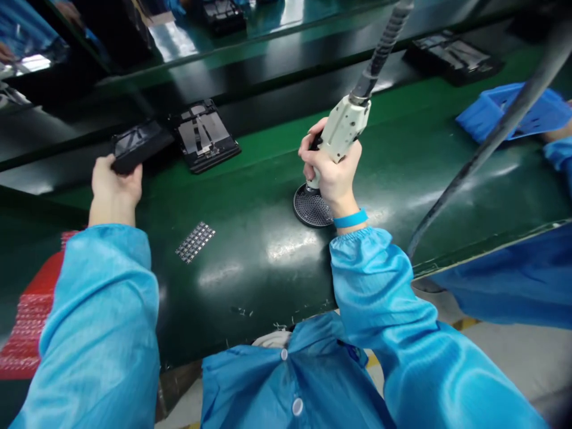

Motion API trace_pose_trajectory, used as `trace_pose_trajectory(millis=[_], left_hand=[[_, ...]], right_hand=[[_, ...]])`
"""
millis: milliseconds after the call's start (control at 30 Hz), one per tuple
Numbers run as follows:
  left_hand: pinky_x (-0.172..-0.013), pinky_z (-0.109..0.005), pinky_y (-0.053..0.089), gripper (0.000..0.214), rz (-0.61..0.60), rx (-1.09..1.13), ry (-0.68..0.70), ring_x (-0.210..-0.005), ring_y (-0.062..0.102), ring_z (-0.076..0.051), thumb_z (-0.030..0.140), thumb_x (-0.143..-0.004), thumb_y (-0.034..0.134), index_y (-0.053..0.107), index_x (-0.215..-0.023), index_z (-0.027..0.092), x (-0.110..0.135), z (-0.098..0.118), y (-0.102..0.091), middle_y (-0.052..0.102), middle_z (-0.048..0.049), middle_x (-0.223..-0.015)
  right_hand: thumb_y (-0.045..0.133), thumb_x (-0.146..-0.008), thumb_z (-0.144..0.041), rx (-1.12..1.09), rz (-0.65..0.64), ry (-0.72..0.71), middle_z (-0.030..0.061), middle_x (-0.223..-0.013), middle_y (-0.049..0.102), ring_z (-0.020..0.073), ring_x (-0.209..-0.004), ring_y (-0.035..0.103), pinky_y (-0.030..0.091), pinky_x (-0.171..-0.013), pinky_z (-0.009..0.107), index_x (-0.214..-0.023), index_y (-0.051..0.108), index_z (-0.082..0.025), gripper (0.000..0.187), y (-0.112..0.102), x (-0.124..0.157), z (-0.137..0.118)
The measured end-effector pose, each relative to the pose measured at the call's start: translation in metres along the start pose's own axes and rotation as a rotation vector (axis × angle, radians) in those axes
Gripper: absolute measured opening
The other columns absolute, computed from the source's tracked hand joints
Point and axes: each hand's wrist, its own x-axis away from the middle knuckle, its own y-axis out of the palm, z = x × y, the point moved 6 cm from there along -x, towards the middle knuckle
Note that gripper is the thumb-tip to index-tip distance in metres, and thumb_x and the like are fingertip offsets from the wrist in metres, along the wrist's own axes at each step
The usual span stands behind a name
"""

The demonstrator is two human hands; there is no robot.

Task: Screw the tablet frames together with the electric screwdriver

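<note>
My left hand [114, 187] reaches far left and is closed on the near edge of a black flat device [138, 146] lying on the dark conveyor strip. My right hand [333, 170] is wrapped around a cream-coloured electric screwdriver [344, 128] whose cable [382, 50] rises up and away. The tool's tip points down into a round perforated black dish [310, 208] on the green bench. Both arms wear blue sleeves; a blue band circles my right wrist.
A second black device with silver strips [206, 136] lies beside the held one. A small gridded sheet [195, 241] rests on the green mat [250, 262]. A red sheet [29, 322] sits at left. A thick hose [491, 137], blue tray [513, 113] and another person's sleeve [558, 155] are at right.
</note>
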Motion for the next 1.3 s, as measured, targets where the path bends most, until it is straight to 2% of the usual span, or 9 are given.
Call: trace_pose_trajectory(millis=[100, 233, 300, 400, 500, 600, 900, 1167, 1300], left_hand=[[-0.099, -0.016, 0.058, 0.006, 0.007, 0.131, -0.032, -0.121, 0.063, -0.003, 0.02, -0.105, 0.05, 0.054, -0.101, 0.022, 0.018, 0.01, 0.007, 0.076, 0.0098, -0.094], [-0.09, -0.018, 0.061, 0.019, -0.136, 0.198, -0.062, -0.106, 0.067, -0.008, 0.013, -0.104, 0.047, 0.063, -0.095, 0.018, 0.083, 0.005, 0.022, 0.077, 0.0068, -0.085], [-0.083, -0.018, 0.063, 0.021, -0.208, 0.146, -0.095, -0.099, 0.069, -0.01, 0.01, -0.1, 0.05, 0.066, -0.09, 0.017, 0.124, -0.01, 0.026, 0.079, 0.0068, -0.089], [-0.073, -0.019, 0.067, 0.011, -0.282, 0.09, -0.161, -0.093, 0.073, -0.013, 0.013, -0.084, 0.072, 0.073, -0.094, 0.018, 0.182, -0.042, 0.024, 0.081, 0.004, -0.096], [-0.077, -0.027, 0.07, 0.047, -0.34, 0.05, -0.25, -0.092, 0.077, -0.018, 0.019, -0.071, 0.089, 0.072, -0.115, 0.017, 0.227, -0.077, 0.017, 0.08, -0.0037, -0.11], [-0.086, -0.031, 0.07, 0.059, -0.404, 0.027, -0.335, -0.103, 0.079, -0.02, 0.024, -0.076, 0.091, 0.064, -0.128, 0.02, 0.255, -0.098, 0.01, 0.077, -0.0076, -0.127], [-0.103, -0.044, 0.066, 0.075, -0.57, -0.186, -0.414, -0.132, 0.069, -0.031, 0.044, -0.085, 0.087, 0.05, -0.147, 0.025, 0.267, -0.101, -0.002, 0.066, -0.0124, -0.145], [-0.089, -0.033, 0.069, 0.07, -0.599, -0.38, -0.225, -0.113, 0.075, -0.023, 0.046, -0.091, 0.078, 0.054, -0.153, 0.024, 0.25, -0.09, 0.003, 0.065, -0.0102, -0.145], [-0.071, -0.029, 0.064, 0.098, -0.598, -0.671, -0.089, -0.077, 0.073, -0.017, 0.051, -0.082, 0.086, 0.042, -0.165, 0.025, 0.252, -0.088, 0.003, 0.07, -0.008, -0.125]], right_hand=[[0.079, -0.074, -0.051, 0.0, -0.01, 0.007, -0.0043, -0.074, 0.061, 0.0087, -0.043, 0.038, 0.029, -0.036, 0.028, -0.096, 0.059, -0.028, 0.038, 0.002, 0.001, 0.001], [0.083, -0.075, -0.059, 0.0, -0.052, 0.002, -0.0036, -0.075, 0.061, 0.0079, -0.043, 0.039, 0.031, -0.035, 0.028, -0.095, 0.06, -0.028, 0.043, 0.005, 0.002, 0.002], [0.084, -0.075, -0.061, -0.008, -0.066, -0.012, -0.0038, -0.074, 0.061, 0.0075, -0.042, 0.039, 0.03, -0.034, 0.027, -0.095, 0.061, -0.028, 0.045, 0.006, 0.002, 0.001], [0.086, -0.076, -0.059, -0.048, -0.074, -0.037, -0.0043, -0.073, 0.062, 0.0066, -0.04, 0.039, 0.028, -0.034, 0.027, -0.094, 0.062, -0.027, 0.044, 0.007, 0.003, 0.0], [0.085, -0.077, -0.058, -0.047, -0.075, -0.04, -0.004, -0.074, 0.062, 0.0062, -0.041, 0.039, 0.027, -0.034, 0.027, -0.094, 0.062, -0.027, 0.042, 0.007, 0.004, 0.0], [0.084, -0.077, -0.056, -0.018, -0.075, -0.031, -0.0033, -0.076, 0.062, 0.0063, -0.042, 0.039, 0.03, -0.034, 0.027, -0.095, 0.062, -0.026, 0.04, 0.006, 0.005, 0.002], [0.083, -0.074, -0.065, 0.072, -0.082, 0.014, -0.0021, -0.076, 0.059, 0.0072, -0.046, 0.038, 0.036, -0.038, 0.027, -0.096, 0.06, -0.027, 0.049, 0.002, 0.004, 0.007], [0.082, -0.076, -0.064, 0.097, -0.082, 0.045, -0.0021, -0.076, 0.059, 0.0075, -0.047, 0.038, 0.043, -0.04, 0.028, -0.096, 0.057, -0.026, 0.048, 0.002, 0.007, 0.003], [0.081, -0.077, -0.061, 0.125, -0.077, 0.051, -0.0035, -0.072, 0.056, 0.007, -0.047, 0.036, 0.05, -0.044, 0.029, -0.094, 0.057, -0.027, 0.045, 0.002, 0.008, 0.001]])
